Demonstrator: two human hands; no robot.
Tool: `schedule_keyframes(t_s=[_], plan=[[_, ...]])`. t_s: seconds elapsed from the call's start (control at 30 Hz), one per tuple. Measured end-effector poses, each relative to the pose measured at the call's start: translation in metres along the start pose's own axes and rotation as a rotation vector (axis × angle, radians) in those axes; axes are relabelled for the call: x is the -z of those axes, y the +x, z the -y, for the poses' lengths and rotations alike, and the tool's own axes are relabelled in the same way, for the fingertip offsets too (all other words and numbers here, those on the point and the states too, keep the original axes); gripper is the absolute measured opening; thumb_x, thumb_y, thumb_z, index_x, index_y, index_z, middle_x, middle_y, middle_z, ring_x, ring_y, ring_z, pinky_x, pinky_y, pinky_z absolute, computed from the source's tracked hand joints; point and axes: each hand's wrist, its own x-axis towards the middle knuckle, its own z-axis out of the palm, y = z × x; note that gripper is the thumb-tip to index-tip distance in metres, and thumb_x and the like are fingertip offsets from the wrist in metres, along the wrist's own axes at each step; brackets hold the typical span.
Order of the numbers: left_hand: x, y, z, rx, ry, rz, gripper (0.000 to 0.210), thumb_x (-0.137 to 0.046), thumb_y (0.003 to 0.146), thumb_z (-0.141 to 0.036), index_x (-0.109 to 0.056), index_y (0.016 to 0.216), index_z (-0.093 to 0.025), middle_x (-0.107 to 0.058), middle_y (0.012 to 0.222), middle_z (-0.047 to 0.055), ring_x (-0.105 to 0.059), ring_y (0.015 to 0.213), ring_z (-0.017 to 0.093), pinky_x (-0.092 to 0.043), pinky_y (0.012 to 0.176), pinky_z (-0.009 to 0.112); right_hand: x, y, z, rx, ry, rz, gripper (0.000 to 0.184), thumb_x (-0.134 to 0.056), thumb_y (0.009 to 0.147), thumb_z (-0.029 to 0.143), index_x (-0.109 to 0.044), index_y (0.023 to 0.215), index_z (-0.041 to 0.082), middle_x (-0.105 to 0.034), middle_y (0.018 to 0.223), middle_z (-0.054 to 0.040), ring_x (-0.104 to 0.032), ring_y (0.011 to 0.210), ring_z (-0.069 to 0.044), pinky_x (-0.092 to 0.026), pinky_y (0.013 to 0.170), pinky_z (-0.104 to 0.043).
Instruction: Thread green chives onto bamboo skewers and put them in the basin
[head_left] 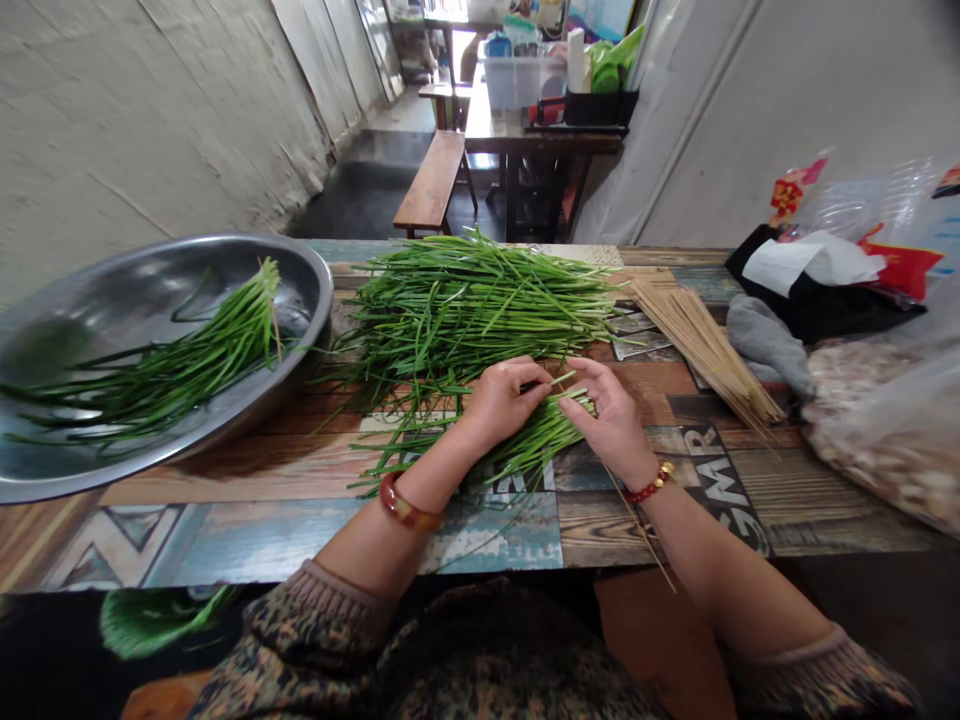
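Observation:
A small bunch of garlic chives (536, 447) lies on the table under my hands, its pale stem ends toward the right. My left hand (501, 402) is closed in a pinch on chive stalks above the bunch. Thumb and fingers of my right hand (616, 420) curl around the stem ends. Below the right wrist, thin bamboo skewers (637, 525) slant toward the table's front edge; their upper ends are hidden by the hand. Just beyond my hands spreads a large pile of chives (480, 305).
At left, a big steel basin (319, 300) holds a chive bundle (225, 335) with a skewer through its stems. Many bamboo skewers (701, 345) lie at right, beside a grey cloth (765, 340) and a clear bag of pale pieces (885, 430). A bench (435, 180) stands beyond.

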Motion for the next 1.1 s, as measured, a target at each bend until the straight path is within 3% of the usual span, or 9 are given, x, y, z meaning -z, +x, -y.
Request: schedule_keyframes(t_s=[0.27,0.73,0.97,1.1], plan=[[0.001,-0.001,-0.001,-0.019,0.024,0.037,0.012,-0.059,0.081,-0.013,-0.070,0.079,-0.016,-0.065,0.077,0.002,-0.060,0.075,0.013,-0.043,0.067,0.022,-0.001,0.000,-0.004,0.002,-0.026,0.011,0.030,-0.062,0.080,0.027,-0.053,0.109,0.023,-0.066,0.089,-0.0023,-0.063,0.079,-0.018,-0.050,0.074,-0.033],[-0.001,-0.005,-0.011,-0.076,0.312,0.012,0.018,-0.054,0.087,-0.022,-0.069,0.077,-0.018,-0.064,0.077,0.003,-0.059,0.071,0.014,-0.039,0.064,0.025,-0.003,0.001,-0.010,0.029,-0.020,-0.014,0.023,-0.063,0.080,0.028,-0.054,0.100,0.022,-0.064,0.093,-0.0038,-0.063,0.084,-0.018,-0.050,0.078,-0.033],[-0.001,-0.004,-0.012,0.050,0.094,-0.063,0.010,-0.060,0.081,-0.016,-0.068,0.075,-0.016,-0.064,0.074,0.002,-0.058,0.068,0.012,-0.041,0.064,0.023,-0.004,0.003,-0.010,-0.050,0.130,-0.031,0.036,-0.068,0.077,0.033,-0.053,0.108,0.021,-0.065,0.097,-0.0052,-0.063,0.086,-0.018,-0.051,0.078,-0.031],[0.000,-0.003,-0.012,0.031,0.005,-0.083,0.011,-0.059,0.080,-0.014,-0.067,0.073,-0.015,-0.065,0.073,0.002,-0.059,0.069,0.012,-0.043,0.065,0.023,-0.001,0.003,-0.006,-0.095,0.123,0.040,0.024,-0.065,0.080,0.038,-0.061,0.095,0.019,-0.068,0.090,-0.0044,-0.063,0.079,-0.017,-0.050,0.073,-0.030]])
